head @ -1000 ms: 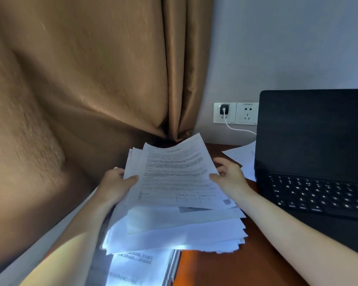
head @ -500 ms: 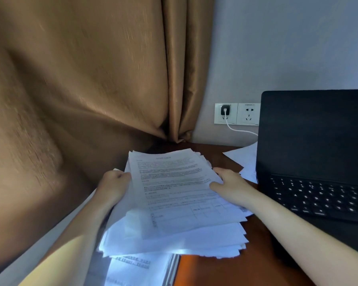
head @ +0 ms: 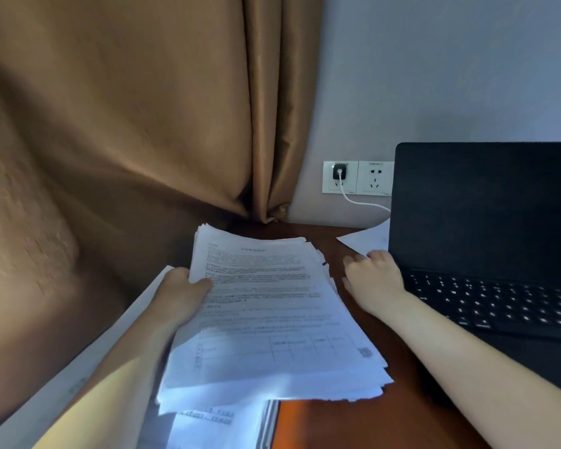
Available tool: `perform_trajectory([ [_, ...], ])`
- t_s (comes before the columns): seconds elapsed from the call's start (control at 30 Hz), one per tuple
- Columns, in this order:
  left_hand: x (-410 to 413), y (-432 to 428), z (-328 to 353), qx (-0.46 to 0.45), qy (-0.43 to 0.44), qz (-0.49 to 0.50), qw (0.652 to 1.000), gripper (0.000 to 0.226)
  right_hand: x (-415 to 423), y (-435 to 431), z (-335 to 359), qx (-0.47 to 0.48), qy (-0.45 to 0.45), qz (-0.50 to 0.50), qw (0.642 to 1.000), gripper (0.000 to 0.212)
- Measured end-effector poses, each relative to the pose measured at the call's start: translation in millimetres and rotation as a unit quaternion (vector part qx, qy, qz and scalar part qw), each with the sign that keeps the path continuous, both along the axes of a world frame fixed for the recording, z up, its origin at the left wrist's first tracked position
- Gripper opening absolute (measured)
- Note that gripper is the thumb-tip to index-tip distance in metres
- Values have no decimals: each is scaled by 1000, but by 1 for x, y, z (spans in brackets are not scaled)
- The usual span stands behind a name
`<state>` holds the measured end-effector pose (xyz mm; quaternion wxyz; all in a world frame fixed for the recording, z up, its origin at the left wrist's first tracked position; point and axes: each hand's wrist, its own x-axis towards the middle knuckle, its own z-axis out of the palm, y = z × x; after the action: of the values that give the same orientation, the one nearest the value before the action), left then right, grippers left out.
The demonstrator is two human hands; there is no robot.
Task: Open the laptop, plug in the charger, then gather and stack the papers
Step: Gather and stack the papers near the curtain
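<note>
Nearest, half under the pile at the edge of the desk (head: 353, 422): printed sheets (head: 208, 422). Over them, paper stack (head: 272, 319), roughly squared. Gripped at its left edge by left hand (head: 182, 293), thumb pressed on the top page, fingers hidden beneath. Just right, apart from the pile, right hand (head: 374, 280), fingers loosely curled, holding nothing. Beyond, open laptop (head: 486, 222), screen dark, loose sheet (head: 366, 239) at its left. Farthest, charger plug (head: 339, 171) seated in wall socket (head: 374, 178), white cable (head: 360, 202) trailing behind the laptop, curtain (head: 143, 124) alongside.
</note>
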<state>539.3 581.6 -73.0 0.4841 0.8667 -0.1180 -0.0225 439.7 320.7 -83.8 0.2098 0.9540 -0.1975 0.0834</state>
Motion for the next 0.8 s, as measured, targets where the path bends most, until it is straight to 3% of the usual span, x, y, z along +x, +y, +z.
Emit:
perform_trajectory([
  [0.1, 0, -1, -1, -31, 1, 8, 999, 11, 6, -12, 18, -37, 80, -29, 996, 31],
  [0.23, 2, 1, -2, -19, -3, 3, 1000, 11, 21, -18, 56, 21, 195, -19, 980, 38],
  [0.37, 5, 2, -5, -8, 3, 3, 1000, 12, 38, -31, 62, 41, 269, -70, 960, 37],
  [0.5, 4, 1, -5, 5, 8, -2, 1000, 14, 40, -43, 54, 18, 259, -68, 963, 20],
  [0.63, 4, 2, -5, 8, 14, 1, 1000, 14, 36, -42, 50, -39, 225, -65, 971, 21],
  [0.67, 3, 2, -5, 8, 16, 0, 1000, 14, 36, -41, 45, -59, 220, -66, 971, 8],
  [0.8, 2, 1, -6, -3, 14, -3, 1000, 17, 36, -44, 23, -121, 145, -92, 978, 35],
])
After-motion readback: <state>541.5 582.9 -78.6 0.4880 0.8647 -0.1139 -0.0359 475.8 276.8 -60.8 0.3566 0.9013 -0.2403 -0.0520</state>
